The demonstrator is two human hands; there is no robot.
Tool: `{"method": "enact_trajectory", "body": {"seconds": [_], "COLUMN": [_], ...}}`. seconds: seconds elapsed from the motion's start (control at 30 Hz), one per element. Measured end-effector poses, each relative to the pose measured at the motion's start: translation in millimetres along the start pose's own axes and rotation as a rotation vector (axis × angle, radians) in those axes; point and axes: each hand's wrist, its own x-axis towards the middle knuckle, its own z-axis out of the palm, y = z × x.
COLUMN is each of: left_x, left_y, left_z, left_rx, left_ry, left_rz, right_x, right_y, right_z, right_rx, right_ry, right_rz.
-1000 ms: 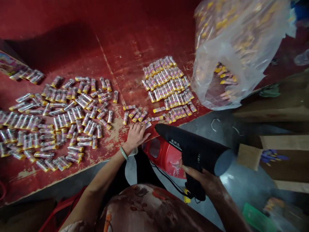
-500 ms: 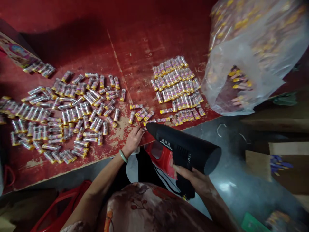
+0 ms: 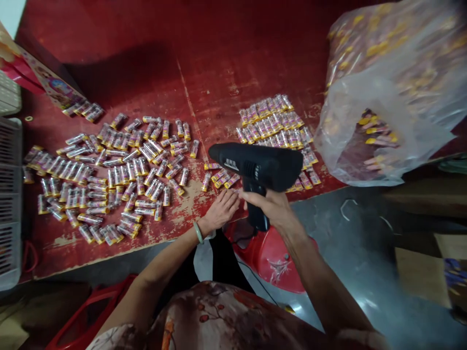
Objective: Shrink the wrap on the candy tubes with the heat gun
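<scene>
My right hand is wrapped round the handle of a black heat gun, its tapered nozzle pointing left over the table. By the table's front edge, my left hand, a pale green bangle on its wrist, has its fingers bent together; what they hold, if anything, is hidden. Just beyond those fingers lie several small clear tubes with yellow ends and purple labels. Neat rows of the same tubes are partly covered by the heat gun. A large loose spread of tubes fills the left side.
At the right stands a clear plastic bag full of yellow-and-pink pieces. A printed box and a white plastic crate are at the left. Below the worn red table are a red stool and a cardboard box.
My right hand has raised the heat gun forward and left, so it now covers part of the tube rows. My left hand has shifted slightly right. The view has turned a little left.
</scene>
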Motion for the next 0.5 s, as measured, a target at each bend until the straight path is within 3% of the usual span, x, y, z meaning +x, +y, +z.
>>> {"method": "enact_trajectory", "body": {"seconds": [0.1,0.2,0.33,0.5], "left_x": [22.4,42.3,53.7,42.3], "left_y": [-5.1,-13.2,-31.8,-67.7], "left_z": [-3.1,-9.2,-16.6,-25.3], "left_rx": [0.047,0.076,0.060,0.076], "left_ry": [-0.053,-0.077,-0.067,-0.090], "left_rz": [-0.052,-0.131,-0.226,-0.359], "right_x": [39.4,49.6,12.0,-48.0], "right_y": [-7.2,-6.3,5.1,29.0], "right_z": [8.8,0.0,-35.8,-71.0], "right_rx": [0.079,0.112,0.060,0.106], "right_ry": [-0.050,-0.092,0.066,0.265], "right_rz": [-0.152,-0.192,-0.023,0.129]}}
